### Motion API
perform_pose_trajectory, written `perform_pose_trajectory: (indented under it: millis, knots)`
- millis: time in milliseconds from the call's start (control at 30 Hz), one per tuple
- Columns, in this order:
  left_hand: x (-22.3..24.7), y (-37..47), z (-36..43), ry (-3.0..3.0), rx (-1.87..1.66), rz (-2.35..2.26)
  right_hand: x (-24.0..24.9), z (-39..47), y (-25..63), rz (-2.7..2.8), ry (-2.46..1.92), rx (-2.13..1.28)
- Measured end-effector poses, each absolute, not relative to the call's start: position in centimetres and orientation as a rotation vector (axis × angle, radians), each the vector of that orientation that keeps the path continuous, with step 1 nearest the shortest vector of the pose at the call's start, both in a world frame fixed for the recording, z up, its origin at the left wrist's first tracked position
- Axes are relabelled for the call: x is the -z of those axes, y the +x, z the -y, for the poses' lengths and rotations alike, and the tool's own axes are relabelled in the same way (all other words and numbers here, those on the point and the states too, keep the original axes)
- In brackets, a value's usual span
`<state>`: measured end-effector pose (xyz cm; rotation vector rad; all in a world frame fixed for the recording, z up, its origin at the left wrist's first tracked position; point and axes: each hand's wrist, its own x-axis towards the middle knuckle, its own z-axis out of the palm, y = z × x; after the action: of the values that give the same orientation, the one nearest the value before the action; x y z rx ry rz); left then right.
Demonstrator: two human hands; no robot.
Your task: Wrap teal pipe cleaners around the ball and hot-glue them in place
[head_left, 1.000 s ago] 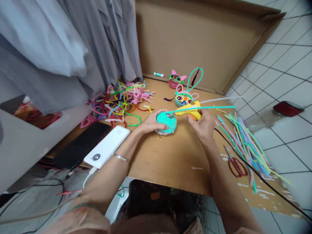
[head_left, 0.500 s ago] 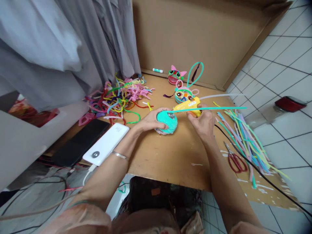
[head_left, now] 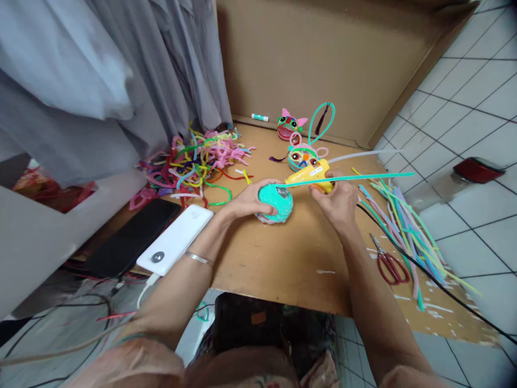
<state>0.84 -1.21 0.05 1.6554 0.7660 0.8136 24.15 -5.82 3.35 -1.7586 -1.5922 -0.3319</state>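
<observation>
My left hand (head_left: 254, 200) is closed around a ball wrapped in turquoise pipe cleaner (head_left: 283, 203), with a greyish bare patch near its top. From the ball's top a straight turquoise pipe cleaner (head_left: 371, 177) stretches out to the right, passing in front of the glue gun. My right hand (head_left: 337, 199) grips a yellow hot glue gun (head_left: 309, 172), its nozzle end pointing left, close to the ball's upper side. A whitish glue stick (head_left: 359, 154) sticks out of the gun's back. Whether the nozzle touches the ball, I cannot tell.
Two finished pipe-cleaner animal heads (head_left: 287, 125) stand at the back. Tangled pipe cleaners (head_left: 202, 161) lie left, straight ones (head_left: 407, 231) right, beside red-handled scissors (head_left: 390, 264). A black cord (head_left: 436, 277) crosses the right side. A white power bank (head_left: 175, 240) and black phone (head_left: 133, 237) lie left.
Both hands keep nearly the same pose on the ball and glue gun. The free end of the turquoise pipe cleaner has risen slightly. The whole view has shifted a little.
</observation>
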Motion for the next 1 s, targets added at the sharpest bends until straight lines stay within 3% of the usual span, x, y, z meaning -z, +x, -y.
perform_pose_trajectory:
  millis: [1000]
  knots:
    - [-0.39,0.63,1.35,1.704,-0.781,-0.726,-3.42,5.74,24.71,1.599,-1.601,0.286]
